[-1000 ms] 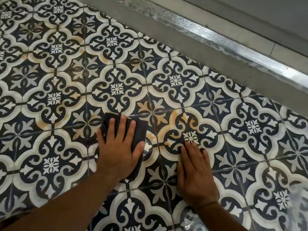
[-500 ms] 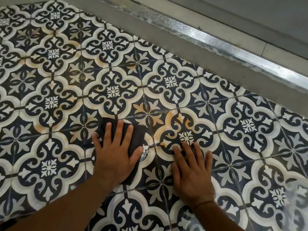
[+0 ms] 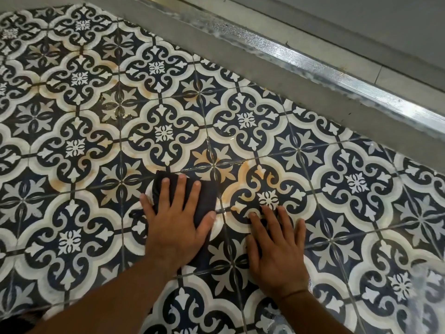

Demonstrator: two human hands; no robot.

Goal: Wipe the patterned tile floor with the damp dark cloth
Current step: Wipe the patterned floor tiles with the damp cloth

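The patterned tile floor (image 3: 163, 133) is navy and white, with orange-brown stains (image 3: 243, 174) on several tiles. A folded dark cloth (image 3: 208, 196) lies on it. My left hand (image 3: 175, 227) presses flat on the cloth with fingers spread, covering most of it. My right hand (image 3: 277, 249) rests palm-down on the bare tile just right of the cloth, holding nothing, its fingertips at a stained medallion.
A grey concrete band (image 3: 240, 75) borders the tiles at the top. Beyond it a shiny metal threshold strip (image 3: 313, 66) runs diagonally toward the right. Wet sheen shows on the tiles at bottom right (image 3: 414, 285).
My left hand has slid the cloth a little to the right, closer to my right hand. The view has shifted slightly.
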